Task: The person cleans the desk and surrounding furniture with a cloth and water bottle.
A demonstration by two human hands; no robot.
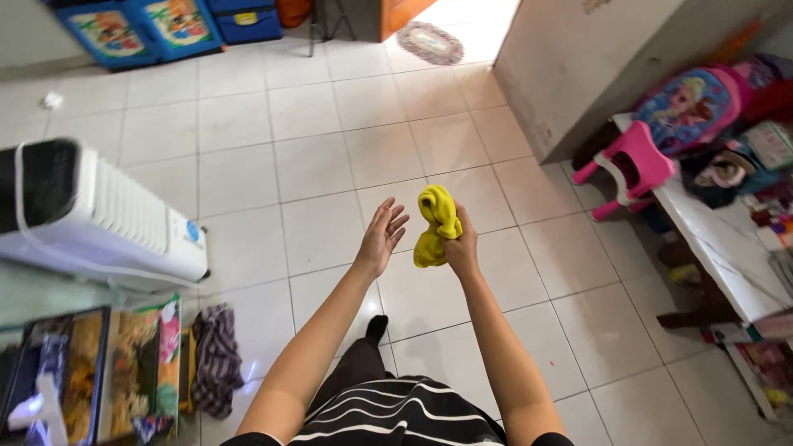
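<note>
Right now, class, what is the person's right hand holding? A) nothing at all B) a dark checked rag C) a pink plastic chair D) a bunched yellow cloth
D: the right hand is closed around a bunched yellow cloth, while the left hand is open beside it with nothing in it.

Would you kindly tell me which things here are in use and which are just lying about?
In use: yellow cloth, gripped by the right hand; left hand open beside it.
Lying about: white cooler, pink chair, checked cloth, round mat.
</note>
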